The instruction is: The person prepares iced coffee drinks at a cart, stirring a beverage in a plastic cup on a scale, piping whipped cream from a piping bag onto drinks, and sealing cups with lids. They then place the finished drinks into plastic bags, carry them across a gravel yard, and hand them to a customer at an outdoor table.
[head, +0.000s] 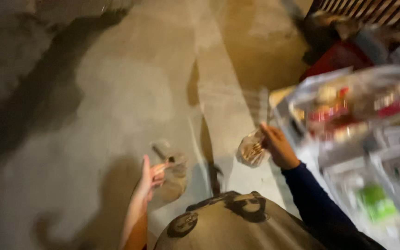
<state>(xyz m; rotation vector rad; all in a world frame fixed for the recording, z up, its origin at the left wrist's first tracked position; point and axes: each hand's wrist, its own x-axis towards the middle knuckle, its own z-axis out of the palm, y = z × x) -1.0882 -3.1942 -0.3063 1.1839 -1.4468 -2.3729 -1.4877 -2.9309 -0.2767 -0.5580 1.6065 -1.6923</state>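
— What's in my left hand point(150, 178) at this moment?

— A clear plastic bag point(172, 173), crumpled and blurred. I see the fingers point(159, 169) curled in and pinching its upper edge, thumb side toward the camera. Something small and dark sits near the top of it; I cannot tell what.

— And the right hand point(278, 147)?

— The dark sleeve point(315, 203) reaches forward, and the fingers are pressed together around the neck of a second small clear bag point(252, 150) with brownish contents. It hangs just beside the near left corner of the stall table point(302, 155), above the concrete floor point(116, 92).

— What lies on that table?

— Packaged goods in clear wrapping point(353, 102), red and green patches among them, too blurred to identify.
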